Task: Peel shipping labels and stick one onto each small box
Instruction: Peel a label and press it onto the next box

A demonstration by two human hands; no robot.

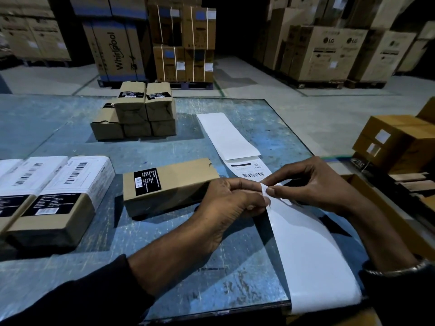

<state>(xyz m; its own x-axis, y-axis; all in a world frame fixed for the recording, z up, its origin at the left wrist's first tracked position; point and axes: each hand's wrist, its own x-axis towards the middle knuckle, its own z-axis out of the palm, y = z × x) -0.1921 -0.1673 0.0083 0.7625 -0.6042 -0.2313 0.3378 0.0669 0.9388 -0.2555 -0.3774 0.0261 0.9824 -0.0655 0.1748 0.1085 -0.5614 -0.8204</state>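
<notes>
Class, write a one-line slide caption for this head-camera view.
Both hands, left hand and right hand, pinch a label strip beside an unlabelled small box on the blue table.

We had one small box (168,184) lying mid-table (70,118), labelled boxes (56,196) at its left. A box stack (138,111) stood behind; the label strip (235,142) lay right.
</notes>
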